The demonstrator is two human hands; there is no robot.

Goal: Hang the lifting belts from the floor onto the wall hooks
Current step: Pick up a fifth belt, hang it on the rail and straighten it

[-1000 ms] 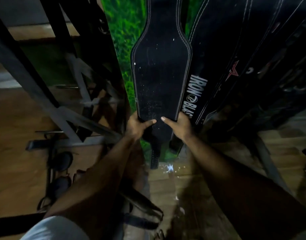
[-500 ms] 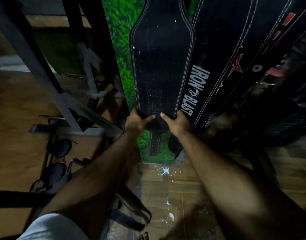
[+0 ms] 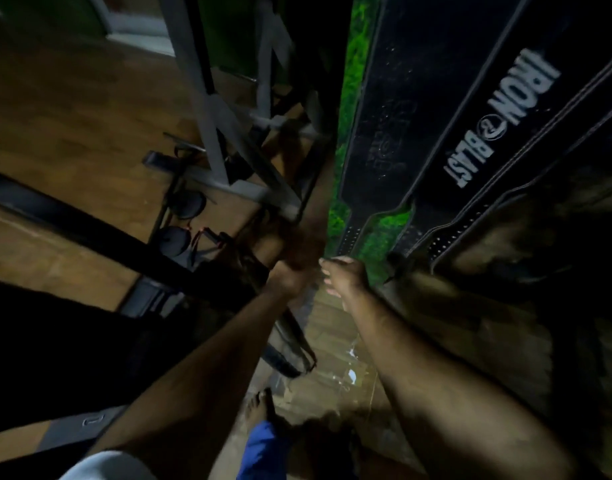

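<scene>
Two lifting belts hang side by side on the wall, the plain belt (image 3: 401,109) left of the lettered belt (image 3: 498,133), a metal rack (image 3: 228,161) further left, both hands (image 3: 346,277) just below the belts' ends, over the floor (image 3: 55,109).

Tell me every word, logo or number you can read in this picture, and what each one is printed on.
"IRON BLAST" in white letters, with a round white logo between the two words: on the second black leather lifting belt hanging on the wall.
Faint embossed lettering on the plain black stitched leather belt to its left: too dim and blurred to read.
A small pale mark on the dark grey floor mat at lower left: too small to read.
</scene>
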